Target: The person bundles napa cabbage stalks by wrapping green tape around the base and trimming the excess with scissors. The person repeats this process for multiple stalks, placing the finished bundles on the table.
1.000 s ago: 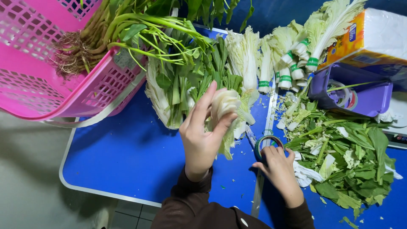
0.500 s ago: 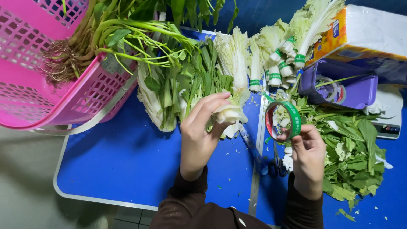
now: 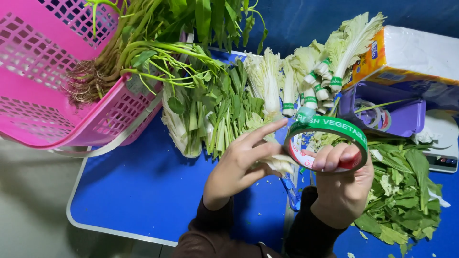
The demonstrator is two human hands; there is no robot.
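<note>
My left hand (image 3: 239,165) grips a pale bunch of leafy cabbage stalks (image 3: 275,160) by its base, just above the blue table (image 3: 143,191). My right hand (image 3: 342,191) holds up a roll of green tape (image 3: 327,138) with its fingers through the core, right beside the bunch. The tape's loose end points toward the stalks. Blue-handled scissors (image 3: 290,191) lie on the table under my wrists.
A pink basket (image 3: 43,91) full of rooted greens stands at the far left. Loose green vegetables (image 3: 210,110) and taped white bundles (image 3: 315,81) lie at the back. Leaf trimmings (image 3: 406,191) pile at the right, beside a purple tape dispenser (image 3: 382,114) and a tissue pack (image 3: 411,52).
My right hand left the scissors on the table, picked up the green tape roll and raised it next to the bunch. My left hand lifted the bunch nearer.
</note>
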